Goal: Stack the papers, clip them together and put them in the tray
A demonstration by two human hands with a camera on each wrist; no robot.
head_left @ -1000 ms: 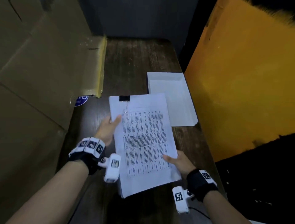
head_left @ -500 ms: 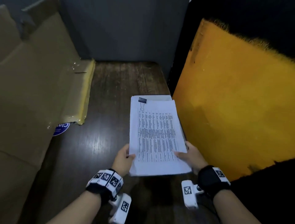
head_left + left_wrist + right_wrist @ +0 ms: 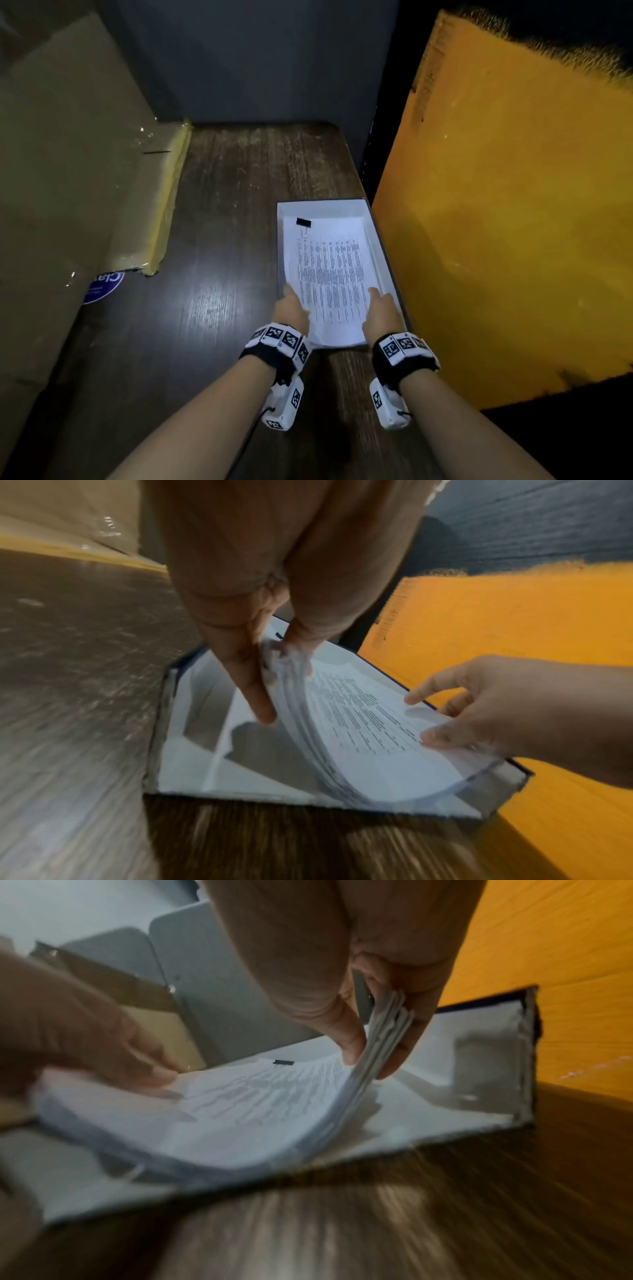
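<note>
Head view shows, going left to right, a cardboard box along the desk's left edge, then the left hand and the right hand each pinching a long side of the stack of papers near its near end, thumb on top and fingers beneath, over the white tray by the desk's right edge against the orange board. The two-sided pinch bows the sheets into a trough, probably to clear the tray's walls. The binder clip at the far left corner keeps the sheets together; that end is already low inside the tray, the near end held above its near rim.
</note>
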